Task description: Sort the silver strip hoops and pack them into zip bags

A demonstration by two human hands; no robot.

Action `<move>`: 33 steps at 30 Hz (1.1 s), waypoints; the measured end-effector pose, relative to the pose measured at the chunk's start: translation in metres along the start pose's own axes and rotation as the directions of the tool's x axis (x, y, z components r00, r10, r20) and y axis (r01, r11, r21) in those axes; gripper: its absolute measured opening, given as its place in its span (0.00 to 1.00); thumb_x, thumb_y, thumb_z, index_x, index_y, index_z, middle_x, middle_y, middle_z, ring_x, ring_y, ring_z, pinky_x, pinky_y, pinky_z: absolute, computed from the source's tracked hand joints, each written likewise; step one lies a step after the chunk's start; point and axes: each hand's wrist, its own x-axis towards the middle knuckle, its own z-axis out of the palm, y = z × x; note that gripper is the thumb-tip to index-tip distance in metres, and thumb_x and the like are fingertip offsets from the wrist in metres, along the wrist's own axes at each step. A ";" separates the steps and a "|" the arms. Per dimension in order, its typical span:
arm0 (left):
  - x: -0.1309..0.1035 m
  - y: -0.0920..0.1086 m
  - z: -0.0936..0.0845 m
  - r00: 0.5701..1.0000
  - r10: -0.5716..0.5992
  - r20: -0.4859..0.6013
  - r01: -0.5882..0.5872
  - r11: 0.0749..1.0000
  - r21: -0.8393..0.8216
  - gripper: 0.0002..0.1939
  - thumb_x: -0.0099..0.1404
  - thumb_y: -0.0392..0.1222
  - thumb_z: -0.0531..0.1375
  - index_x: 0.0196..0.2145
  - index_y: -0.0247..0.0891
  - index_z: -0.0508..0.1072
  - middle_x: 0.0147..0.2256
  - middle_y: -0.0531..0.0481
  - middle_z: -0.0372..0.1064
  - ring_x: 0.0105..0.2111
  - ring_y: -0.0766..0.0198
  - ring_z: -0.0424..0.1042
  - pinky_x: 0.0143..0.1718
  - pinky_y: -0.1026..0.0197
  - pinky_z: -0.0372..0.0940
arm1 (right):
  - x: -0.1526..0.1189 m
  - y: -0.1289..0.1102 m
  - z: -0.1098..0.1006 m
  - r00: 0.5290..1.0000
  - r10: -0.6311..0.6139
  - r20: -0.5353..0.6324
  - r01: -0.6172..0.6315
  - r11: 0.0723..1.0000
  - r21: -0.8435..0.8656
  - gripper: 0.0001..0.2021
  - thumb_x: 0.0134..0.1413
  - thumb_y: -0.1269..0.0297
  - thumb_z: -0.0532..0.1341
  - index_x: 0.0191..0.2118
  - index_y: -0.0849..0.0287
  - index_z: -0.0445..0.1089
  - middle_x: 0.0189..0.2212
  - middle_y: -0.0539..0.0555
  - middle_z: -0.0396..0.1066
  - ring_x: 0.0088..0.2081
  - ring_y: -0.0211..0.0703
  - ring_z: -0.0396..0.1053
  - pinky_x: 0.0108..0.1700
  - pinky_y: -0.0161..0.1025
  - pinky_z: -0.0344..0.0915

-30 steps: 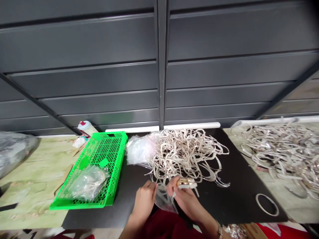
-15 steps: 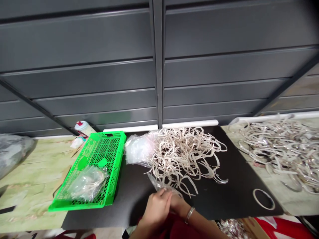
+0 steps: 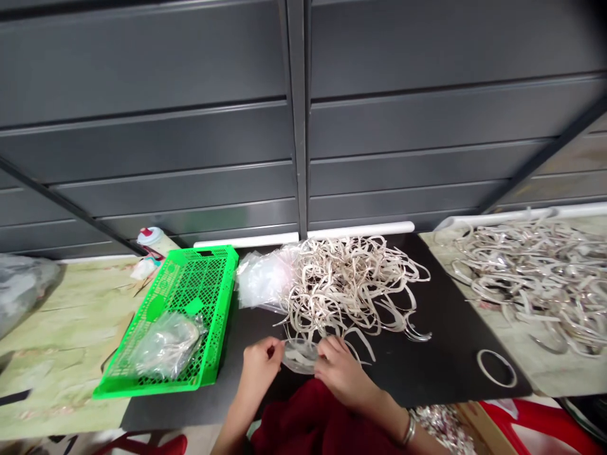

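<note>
Both hands' grip, left hand [image 3: 262, 361] and right hand [image 3: 339, 366], pinches a clear bag [image 3: 298, 356] at bottom center; uneven pulling could tear it.

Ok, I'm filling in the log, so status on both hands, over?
Left hand, right hand: grip on opposite sides of clear bag. Tangled loops crowd close beyond it.

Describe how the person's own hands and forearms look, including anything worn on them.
The left hand and right hand are bare, without gloves. No sleeve covers either forearm where it shows. A shiny, silvery bangle circles the right wrist; none shows on the left. Dark red clothing appears between the arms. Nail details are too small to tell.
</note>
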 end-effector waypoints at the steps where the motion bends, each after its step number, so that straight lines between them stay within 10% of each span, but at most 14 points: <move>1: 0.001 -0.001 -0.002 1.000 -0.014 0.009 0.015 0.999 -0.031 0.20 0.61 0.50 0.53 0.16 0.40 0.68 0.12 0.55 0.64 0.16 0.64 0.65 0.24 0.65 0.56 | -0.001 0.002 0.002 0.999 0.037 -0.041 -0.035 0.999 0.032 0.06 0.55 0.70 0.59 0.27 0.59 0.69 0.35 0.55 0.64 0.39 0.47 0.60 0.43 0.44 0.60; 6: 0.004 -0.003 -0.013 0.992 0.028 0.122 -0.002 0.978 -0.208 0.15 0.55 0.52 0.59 0.22 0.37 0.72 0.17 0.54 0.65 0.19 0.65 0.65 0.23 0.65 0.57 | 0.004 0.010 -0.007 0.957 0.203 -0.206 -0.116 0.922 0.369 0.04 0.55 0.70 0.58 0.30 0.58 0.68 0.42 0.56 0.62 0.44 0.45 0.64 0.47 0.41 0.61; 13: 0.002 0.008 -0.022 0.944 0.302 0.129 -0.251 0.916 -0.312 0.10 0.50 0.47 0.66 0.25 0.38 0.76 0.30 0.49 0.66 0.32 0.62 0.68 0.35 0.62 0.60 | 0.015 0.023 -0.035 0.969 0.221 -0.114 -0.112 0.798 0.593 0.08 0.52 0.72 0.60 0.24 0.58 0.66 0.26 0.50 0.66 0.32 0.40 0.66 0.33 0.36 0.61; 19: 0.004 0.011 -0.011 0.985 0.163 0.058 -0.115 0.870 -0.480 0.12 0.55 0.47 0.63 0.22 0.37 0.71 0.24 0.50 0.71 0.27 0.62 0.69 0.32 0.62 0.61 | 0.013 0.022 -0.039 0.967 0.205 -0.148 -0.057 0.746 0.663 0.08 0.53 0.67 0.61 0.23 0.58 0.68 0.25 0.51 0.68 0.29 0.40 0.66 0.31 0.36 0.61; 22: 0.001 0.019 -0.008 0.999 0.052 0.010 -0.034 0.784 -0.620 0.15 0.57 0.50 0.61 0.22 0.38 0.66 0.21 0.52 0.71 0.24 0.64 0.67 0.29 0.63 0.59 | 0.012 0.024 -0.037 0.914 0.361 -0.186 -0.052 0.558 0.828 0.06 0.49 0.60 0.65 0.32 0.55 0.70 0.27 0.50 0.69 0.28 0.39 0.68 0.30 0.35 0.63; 26: -0.002 0.033 -0.007 1.000 -0.001 0.003 0.003 0.552 -0.834 0.17 0.58 0.53 0.61 0.24 0.39 0.62 0.18 0.54 0.70 0.21 0.66 0.67 0.28 0.65 0.59 | 0.011 0.036 -0.027 0.941 0.338 -0.015 -0.079 0.262 0.962 0.30 0.39 0.54 0.70 0.51 0.50 0.64 0.33 0.51 0.72 0.31 0.43 0.71 0.33 0.38 0.67; 33: 0.004 0.036 -0.003 0.982 -0.182 0.059 0.108 0.274 -0.956 0.18 0.51 0.52 0.68 0.25 0.37 0.67 0.19 0.56 0.68 0.19 0.70 0.66 0.26 0.66 0.62 | 0.010 0.034 -0.002 0.921 0.361 0.145 -0.340 0.568 0.750 0.08 0.48 0.64 0.60 0.30 0.58 0.77 0.31 0.54 0.77 0.36 0.48 0.73 0.41 0.42 0.66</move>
